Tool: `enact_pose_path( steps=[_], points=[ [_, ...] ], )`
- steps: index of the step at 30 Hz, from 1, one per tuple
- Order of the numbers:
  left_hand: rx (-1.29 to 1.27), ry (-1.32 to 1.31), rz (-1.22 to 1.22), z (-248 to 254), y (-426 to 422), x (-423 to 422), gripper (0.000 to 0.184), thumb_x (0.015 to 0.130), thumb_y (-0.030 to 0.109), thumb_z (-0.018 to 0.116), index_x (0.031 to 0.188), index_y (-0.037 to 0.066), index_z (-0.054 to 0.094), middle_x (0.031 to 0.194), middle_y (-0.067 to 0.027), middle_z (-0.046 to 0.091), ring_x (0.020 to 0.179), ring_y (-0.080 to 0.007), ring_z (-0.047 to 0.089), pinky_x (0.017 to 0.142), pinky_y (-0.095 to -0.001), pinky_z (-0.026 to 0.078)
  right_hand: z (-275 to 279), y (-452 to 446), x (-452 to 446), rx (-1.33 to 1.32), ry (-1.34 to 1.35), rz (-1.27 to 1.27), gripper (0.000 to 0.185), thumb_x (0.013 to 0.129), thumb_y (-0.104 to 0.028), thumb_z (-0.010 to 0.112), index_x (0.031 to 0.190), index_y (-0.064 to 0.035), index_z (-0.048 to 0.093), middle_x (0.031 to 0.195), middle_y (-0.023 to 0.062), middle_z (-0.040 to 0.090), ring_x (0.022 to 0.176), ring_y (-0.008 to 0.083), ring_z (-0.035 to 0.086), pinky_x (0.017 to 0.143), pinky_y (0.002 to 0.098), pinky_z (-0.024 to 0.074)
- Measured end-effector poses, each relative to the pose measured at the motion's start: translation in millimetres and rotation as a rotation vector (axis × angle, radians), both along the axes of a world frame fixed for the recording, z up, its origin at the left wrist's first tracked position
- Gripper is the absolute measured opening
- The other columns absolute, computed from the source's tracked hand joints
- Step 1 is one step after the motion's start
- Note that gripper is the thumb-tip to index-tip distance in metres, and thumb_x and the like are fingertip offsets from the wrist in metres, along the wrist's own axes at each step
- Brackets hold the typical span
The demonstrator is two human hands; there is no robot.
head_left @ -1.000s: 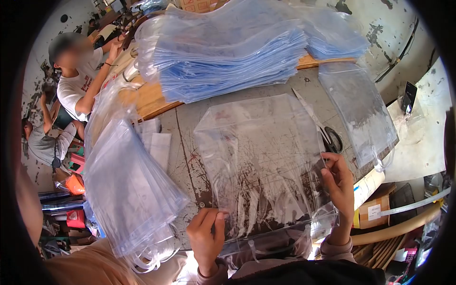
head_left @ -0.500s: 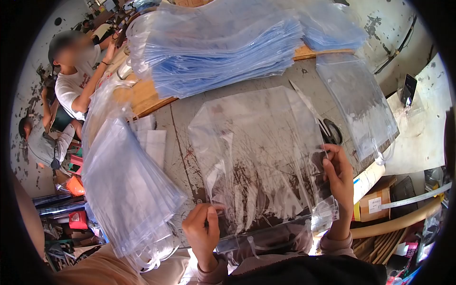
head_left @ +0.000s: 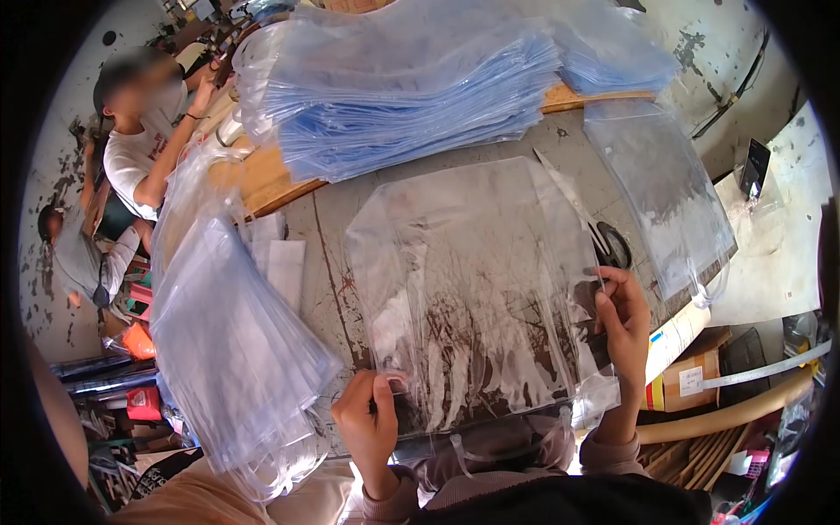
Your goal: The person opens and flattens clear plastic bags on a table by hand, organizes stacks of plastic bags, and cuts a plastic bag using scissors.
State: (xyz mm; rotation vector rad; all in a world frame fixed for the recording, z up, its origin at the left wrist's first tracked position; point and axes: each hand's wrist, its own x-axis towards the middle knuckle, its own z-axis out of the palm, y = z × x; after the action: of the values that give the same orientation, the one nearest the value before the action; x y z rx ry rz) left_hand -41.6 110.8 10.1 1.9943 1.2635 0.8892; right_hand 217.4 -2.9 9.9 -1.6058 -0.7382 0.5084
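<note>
A clear plastic bag lies spread flat on the worn grey table, its strap hanging over the near edge. My left hand pinches the bag's lower left edge between thumb and fingers. On the other side my right hand grips the right edge, fingers curled. Black-handled scissors lie just beyond the right hand, the blades partly beside the bag's upper right edge. Left of the bag is a fanned pile of clear bags with straps.
A tall stack of bluish plastic sheets rests on a wooden board at the back. Another clear bag lies at the right. A phone stands far right, above a cardboard box. Two people are at the left.
The view has shifted slightly. My left hand has moved a little to the left with the bag's edge, and the bag's near edge has risen slightly. My right hand keeps its grip.
</note>
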Motion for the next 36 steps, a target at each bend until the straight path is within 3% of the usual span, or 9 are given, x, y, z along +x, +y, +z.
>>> enact_pose_path(
  steps=[1, 11, 13, 17, 23, 32, 36],
  points=[
    [0.009, -0.060, 0.015, -1.5, -0.5, 1.3, 0.028, 0.088, 0.011, 0.046, 0.064, -0.004, 0.044, 0.055, -0.0105, 0.035, 0.048, -0.0167, 0.031, 0.046, -0.0317, 0.025, -0.4, -0.2, -0.2, 0.001, 0.001, -0.001, 0.024, 0.086, 0.000, 0.048, 0.111, -0.0013, 0.052, 0.071, -0.0037, 0.042, 0.056, 0.0016, 0.039, 0.049, 0.0161, 0.0329],
    [-0.022, -0.061, 0.009, 4.1, -1.8, -0.1, 0.030, 0.089, 0.011, 0.045, 0.065, -0.006, 0.040, 0.055, -0.0093, 0.033, 0.050, -0.0152, 0.029, 0.046, -0.0321, 0.025, -2.5, -0.4, 0.3, 0.011, 0.013, -0.007, 0.023, 0.087, -0.003, 0.050, 0.110, -0.0013, 0.052, 0.071, -0.0037, 0.043, 0.056, 0.0016, 0.039, 0.048, 0.0164, 0.0332],
    [-0.046, 0.009, 0.005, 3.3, -1.3, -2.6, 0.021, 0.086, 0.006, 0.046, 0.079, -0.002, 0.064, 0.062, -0.0122, 0.050, 0.049, -0.0220, 0.045, 0.048, -0.0305, 0.034, -2.5, -0.1, 1.1, 0.011, 0.006, -0.002, 0.023, 0.088, -0.004, 0.050, 0.110, -0.0011, 0.052, 0.071, -0.0036, 0.043, 0.055, 0.0017, 0.039, 0.047, 0.0164, 0.0330],
    [-0.034, -0.006, 0.012, 5.0, -1.1, -1.0, 0.020, 0.086, 0.006, 0.046, 0.078, -0.001, 0.064, 0.062, -0.0121, 0.050, 0.049, -0.0214, 0.045, 0.048, -0.0300, 0.034, -2.1, -0.7, 1.5, 0.021, 0.008, -0.007, 0.023, 0.088, -0.004, 0.050, 0.110, -0.0009, 0.052, 0.071, -0.0035, 0.043, 0.055, 0.0018, 0.039, 0.047, 0.0164, 0.0330],
    [-0.063, 0.069, -0.040, 9.3, 1.5, -4.2, 0.005, 0.075, 0.003, 0.061, 0.077, 0.001, 0.065, 0.064, -0.0104, 0.055, 0.050, -0.0185, 0.047, 0.048, -0.0279, 0.036, -1.8, -0.5, 0.2, 0.009, -0.009, -0.016, 0.023, 0.087, -0.003, 0.049, 0.110, -0.0007, 0.052, 0.071, -0.0032, 0.043, 0.056, 0.0019, 0.039, 0.047, 0.0165, 0.0337],
    [-0.044, -0.025, -0.064, 0.2, 1.4, -6.8, 0.008, 0.080, 0.002, 0.057, 0.079, -0.004, 0.062, 0.070, -0.0140, 0.057, 0.056, -0.0265, 0.054, 0.053, -0.0299, 0.041, -3.2, -0.2, -1.2, 0.021, -0.008, -0.001, 0.024, 0.087, -0.002, 0.048, 0.111, -0.0005, 0.052, 0.072, -0.0024, 0.044, 0.057, 0.0023, 0.040, 0.048, 0.0167, 0.0347],
    [-0.072, -0.054, -0.048, 4.9, -0.5, -3.5, 0.016, 0.083, 0.002, 0.050, 0.073, -0.005, 0.060, 0.063, -0.0133, 0.055, 0.056, -0.0214, 0.055, 0.053, -0.0287, 0.040, -4.1, 0.5, -1.2, 0.026, -0.009, -0.021, 0.025, 0.086, -0.005, 0.051, 0.110, -0.0005, 0.052, 0.073, -0.0028, 0.045, 0.055, 0.0017, 0.040, 0.046, 0.0163, 0.0335]
  ],
)
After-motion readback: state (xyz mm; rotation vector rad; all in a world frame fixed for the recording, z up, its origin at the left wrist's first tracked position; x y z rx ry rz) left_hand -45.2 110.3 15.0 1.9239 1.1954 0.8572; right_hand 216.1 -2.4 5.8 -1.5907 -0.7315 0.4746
